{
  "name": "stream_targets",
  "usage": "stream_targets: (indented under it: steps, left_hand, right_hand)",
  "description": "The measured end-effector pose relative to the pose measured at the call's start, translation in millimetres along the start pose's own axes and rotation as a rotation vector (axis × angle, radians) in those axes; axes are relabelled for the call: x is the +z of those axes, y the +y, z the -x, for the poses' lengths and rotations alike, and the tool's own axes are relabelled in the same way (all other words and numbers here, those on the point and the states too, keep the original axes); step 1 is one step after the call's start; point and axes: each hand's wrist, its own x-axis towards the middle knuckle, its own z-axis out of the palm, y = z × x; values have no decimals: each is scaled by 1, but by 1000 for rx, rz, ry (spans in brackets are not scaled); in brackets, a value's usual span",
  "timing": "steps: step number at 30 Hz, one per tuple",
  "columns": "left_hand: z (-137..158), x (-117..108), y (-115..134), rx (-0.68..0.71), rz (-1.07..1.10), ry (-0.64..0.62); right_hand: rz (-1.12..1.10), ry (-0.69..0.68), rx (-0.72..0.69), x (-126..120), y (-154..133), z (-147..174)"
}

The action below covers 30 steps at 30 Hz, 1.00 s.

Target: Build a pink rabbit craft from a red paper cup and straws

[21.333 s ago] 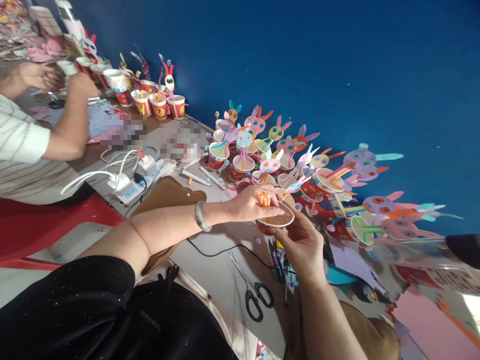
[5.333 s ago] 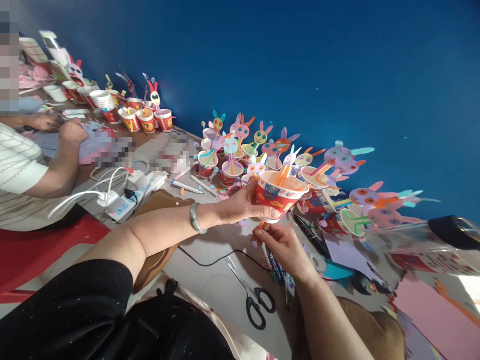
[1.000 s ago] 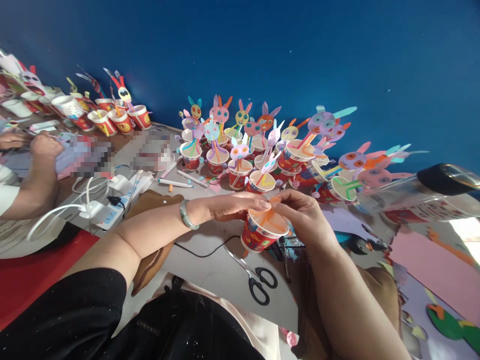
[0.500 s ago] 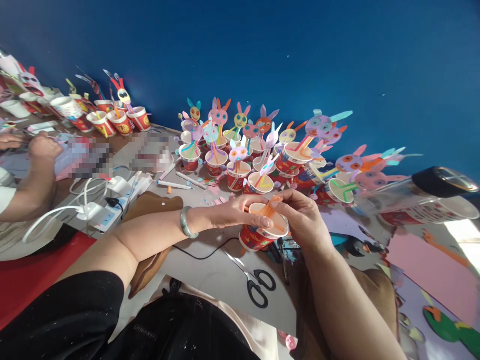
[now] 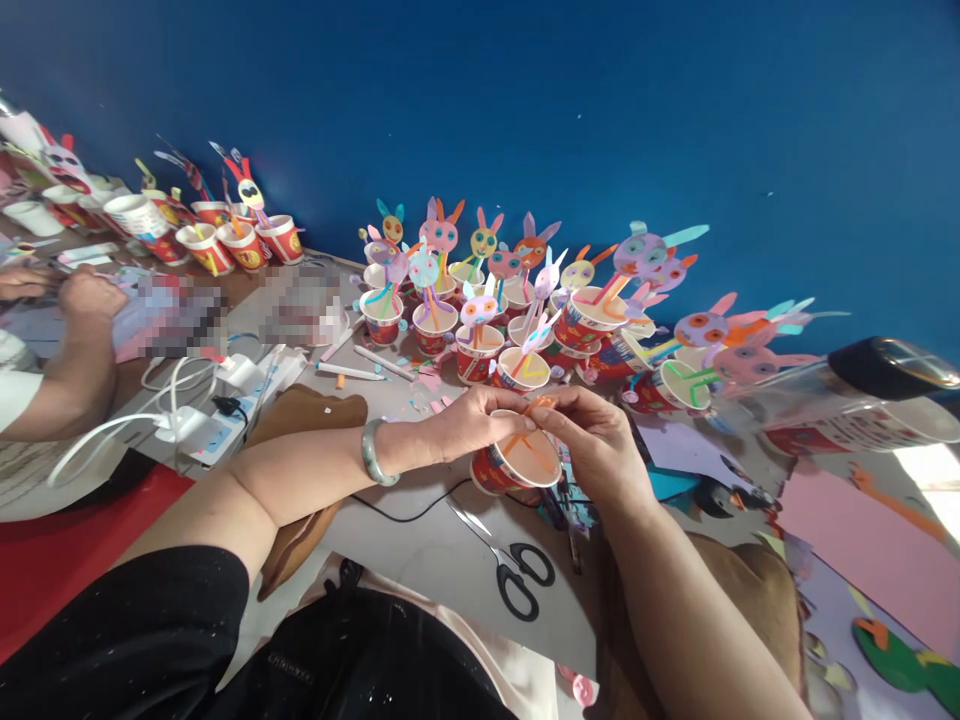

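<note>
Left hand [image 5: 480,425] and right hand [image 5: 600,445] meet over the mouth of a red paper cup [image 5: 491,472], thumbs and fingertips closed on an orange paper piece [image 5: 541,403] at its far rim. Other fingers are tucked behind the rim, so how the cup is supported cannot be told. The cup tips its mouth toward the wearer, over the middle of the worktop [image 5: 409,560]; whether its base touches is unclear. Inside, orange strips run up toward the fingertips, their lower ends hard to make out.

Dark tools [image 5: 559,505] beside the cup are partly covered by the right hand. At the frame's left edge a co-worker's hand [image 5: 91,295] shows, the arm cut off, and pixelated patches hide things nearby. A clear container with a black lid [image 5: 892,365] is cropped at the right.

Rabbit-headed cups [image 5: 480,340] crowd the worktop's far edge under the blue wall, bounding reach forward. Scissors [image 5: 521,580] lie near the near edge, handles closest to it. Left of them, plain grey surface stretches from the black cable [image 5: 405,518] to that edge, giving room low and toward the body.
</note>
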Motion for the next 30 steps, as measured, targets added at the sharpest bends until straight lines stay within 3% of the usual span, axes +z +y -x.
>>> stream_targets:
  steps: [13, 18, 23, 30]
  left_hand:
    - [-1, -3, 4, 77, -103, 41]
    - [-3, -9, 11, 116, -78, 115]
    - [-5, -13, 16, 202, -65, 269]
    - [-8, -14, 17, 193, 52, 347]
  right_hand:
    - [91, 23, -9, -3, -8, 0]
    - [97, 3, -22, -10, -14, -4]
    - [95, -99, -97, -11, -14, -4]
    - [230, -37, -214, -5, -13, 3]
